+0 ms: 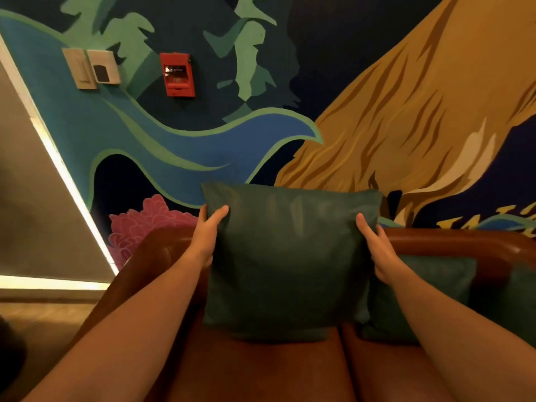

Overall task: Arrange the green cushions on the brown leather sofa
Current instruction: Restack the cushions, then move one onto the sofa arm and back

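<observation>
Your left hand (pixel 207 236) and right hand (pixel 377 250) grasped the green cushion (pixel 287 262) by its 9 and 3 o'clock edges; it stood upright, roughly square, face toward you, on the brown leather sofa (pixel 261 369), a second cushion (pixel 435 285) at 3 o'clock.

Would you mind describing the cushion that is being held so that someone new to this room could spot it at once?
Find the brown leather sofa below the painted wall. Near its left end a green cushion stands upright, its top rising above the backrest. Unlike the second green cushion leaning lower to its right, it is gripped on both side edges, by the left hand and the right hand.
</observation>
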Demonstrator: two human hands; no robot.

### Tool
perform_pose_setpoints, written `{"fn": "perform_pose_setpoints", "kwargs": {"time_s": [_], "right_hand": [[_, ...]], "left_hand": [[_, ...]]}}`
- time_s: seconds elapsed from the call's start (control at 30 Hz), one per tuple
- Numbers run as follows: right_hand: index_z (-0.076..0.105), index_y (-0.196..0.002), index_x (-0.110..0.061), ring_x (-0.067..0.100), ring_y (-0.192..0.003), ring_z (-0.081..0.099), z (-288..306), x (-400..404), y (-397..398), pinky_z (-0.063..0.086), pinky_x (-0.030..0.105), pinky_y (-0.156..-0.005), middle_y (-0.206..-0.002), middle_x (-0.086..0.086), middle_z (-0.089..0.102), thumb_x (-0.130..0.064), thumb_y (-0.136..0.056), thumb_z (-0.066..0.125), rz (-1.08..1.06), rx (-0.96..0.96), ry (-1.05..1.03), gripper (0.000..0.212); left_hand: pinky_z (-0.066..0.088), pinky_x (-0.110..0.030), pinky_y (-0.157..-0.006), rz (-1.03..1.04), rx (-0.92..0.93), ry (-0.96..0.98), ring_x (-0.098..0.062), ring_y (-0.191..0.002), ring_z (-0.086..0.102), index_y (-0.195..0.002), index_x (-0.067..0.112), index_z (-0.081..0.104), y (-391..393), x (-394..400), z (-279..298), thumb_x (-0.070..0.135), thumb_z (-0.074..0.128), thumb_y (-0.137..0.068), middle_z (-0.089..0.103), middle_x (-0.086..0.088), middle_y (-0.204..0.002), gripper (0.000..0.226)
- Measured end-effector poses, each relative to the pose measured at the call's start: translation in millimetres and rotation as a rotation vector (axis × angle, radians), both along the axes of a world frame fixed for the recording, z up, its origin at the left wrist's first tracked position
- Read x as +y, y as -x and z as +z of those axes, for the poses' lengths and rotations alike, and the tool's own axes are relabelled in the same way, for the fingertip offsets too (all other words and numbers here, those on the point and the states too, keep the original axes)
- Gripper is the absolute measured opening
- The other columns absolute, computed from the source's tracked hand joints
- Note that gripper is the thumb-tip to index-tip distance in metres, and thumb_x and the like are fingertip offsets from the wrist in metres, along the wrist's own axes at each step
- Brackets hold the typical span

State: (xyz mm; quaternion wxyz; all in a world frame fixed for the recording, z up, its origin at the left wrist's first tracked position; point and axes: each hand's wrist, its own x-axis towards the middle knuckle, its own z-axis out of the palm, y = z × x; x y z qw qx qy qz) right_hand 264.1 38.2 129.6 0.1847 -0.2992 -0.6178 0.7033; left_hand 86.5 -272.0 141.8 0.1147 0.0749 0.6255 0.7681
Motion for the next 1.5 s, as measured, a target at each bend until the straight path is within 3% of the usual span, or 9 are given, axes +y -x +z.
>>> {"fn": "perform_pose_setpoints", "kwargs": {"time_s": [0.2,0.4,0.6,0.73,0.83,0.97,1.13,1.37,1.5], "right_hand": [[0.048,-0.152,-0.030,0.023,-0.124,0.058,-66.2,0.8,-7.8,0.045,0.046,-0.111,-0.137,-0.005,0.062,-0.064,-0.080,0.075,-0.111,-0.056,0.032,0.084],[0.069,-0.128,-0.004,0.037,-0.121,0.064,-157.6,-7.2,-15.5,0.051,0.048,-0.106,-0.127,0.014,0.070,-0.039,-0.096,0.067,-0.247,-0.371,-0.092,0.048],[0.064,-0.129,-0.010,0.034,-0.118,0.064,-235.4,-32.1,-35.8,0.054,0.042,-0.094,-0.127,0.010,0.067,-0.049,-0.097,0.059,-0.185,-0.593,0.082,0.051],[0.059,-0.116,-0.015,0.031,-0.100,0.063,-252.4,-43.7,-41.7,0.054,0.045,-0.087,-0.106,0.009,0.066,-0.052,-0.105,0.043,-0.113,-0.712,0.144,0.041],[0.064,-0.119,-0.006,0.044,-0.101,0.069,-272.5,-26.4,-46.0,0.059,0.055,-0.089,-0.114,0.020,0.069,-0.052,-0.105,0.040,-0.102,-0.844,-0.120,0.053],[0.073,-0.115,0.000,0.046,-0.115,0.063,-265.4,-14.1,-47.7,0.051,0.047,-0.100,-0.121,0.027,0.069,-0.036,-0.106,0.048,-0.095,-0.916,-0.366,0.045],[0.075,-0.117,-0.001,0.045,-0.120,0.060,-264.0,-8.6,-51.1,0.048,0.042,-0.100,-0.122,0.026,0.070,-0.032,-0.104,0.054,-0.167,-0.909,-0.364,0.040],[0.068,-0.113,-0.006,0.037,-0.116,0.064,-253.4,-5.3,-40.3,0.052,0.040,-0.095,-0.116,0.015,0.068,-0.036,-0.093,0.070,-0.261,-0.880,-0.286,0.036],[0.068,-0.127,0.000,0.041,-0.129,0.057,-258.0,-8.1,-18.6,0.044,0.040,-0.107,-0.135,0.023,0.064,-0.044,-0.097,0.062,-0.187,-0.884,-0.289,0.054]], "left_hand": [[0.051,-0.048,-0.100,0.006,-0.110,0.052,-0.026,-0.115,0.064,-0.140,0.031,0.050,-14.0,1.3,-69.0,0.033,0.069,-0.092,0.065,-0.003,-0.129,0.052],[0.051,-0.029,-0.073,0.108,-0.321,0.244,-0.017,-0.091,0.068,-0.115,0.016,0.064,-25.0,-7.0,-140.9,0.036,0.055,-0.102,0.071,0.000,-0.104,0.025],[0.049,-0.039,-0.096,0.127,-0.539,0.432,-0.026,-0.111,0.062,-0.134,0.012,0.058,-40.4,-33.8,-243.5,0.039,0.052,-0.103,0.065,-0.004,-0.125,0.042],[0.054,-0.047,-0.098,0.185,-0.684,0.505,-0.031,-0.104,0.067,-0.118,0.012,0.066,-48.3,-51.3,-281.9,0.053,0.060,-0.093,0.071,-0.009,-0.117,0.048],[0.053,-0.049,-0.097,0.207,-0.546,0.709,-0.034,-0.106,0.064,-0.112,0.010,0.067,-49.3,-57.2,-283.9,0.056,0.055,-0.095,0.069,-0.009,-0.114,0.051],[0.050,-0.047,-0.094,0.171,-0.373,0.904,-0.038,-0.106,0.062,-0.103,0.003,0.071,-43.7,-58.6,-276.7,0.039,0.052,-0.102,0.068,-0.016,-0.109,0.041],[0.057,-0.049,-0.086,0.176,-0.294,0.980,-0.037,-0.090,0.067,-0.067,0.019,0.064,-26.9,-69.7,-285.0,0.040,0.060,-0.096,0.072,-0.012,-0.089,0.036],[0.047,-0.042,-0.076,0.152,-0.128,1.068,-0.037,-0.088,0.061,-0.083,0.007,0.064,-37.8,-60.1,-277.5,0.039,0.052,-0.101,0.067,-0.014,-0.085,0.038],[0.043,-0.040,-0.079,0.103,-0.191,1.056,-0.043,-0.104,0.059,-0.108,0.000,0.061,-41.0,-58.3,-284.7,0.043,0.044,-0.104,0.065,-0.021,-0.107,0.046]]}}
